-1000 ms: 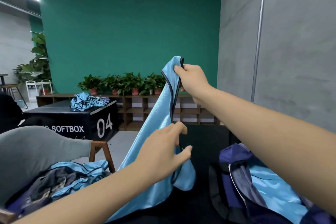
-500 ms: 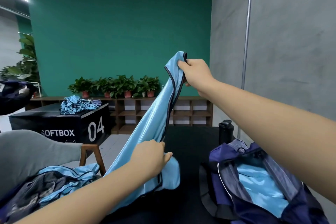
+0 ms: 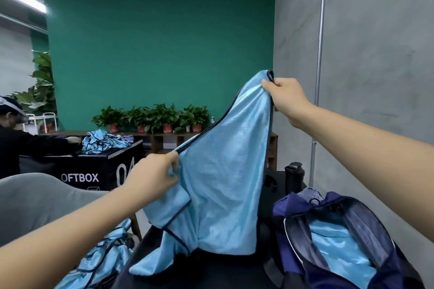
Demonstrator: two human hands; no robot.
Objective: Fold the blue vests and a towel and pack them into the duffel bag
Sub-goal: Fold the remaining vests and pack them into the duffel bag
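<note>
Folding step: blue vest held up mid-frame.
Left grip and right grip pinch its trim; next, probably lay it flat.

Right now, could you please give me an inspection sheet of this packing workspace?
Surface: black table, partly draped by cloth.
Job's things: blue vest held up, hem on the table; duffel bag open, blue cloth inside; more blue vests heaped lower left.
Clutter: black bottle behind the bag.
Grips: left hand pinches the vest's edge; right hand holds its top corner higher.
Cables: nothing seen.
Surroundings: green wall, potted plants, black box bearing another vest heap, another person at far left.
</note>
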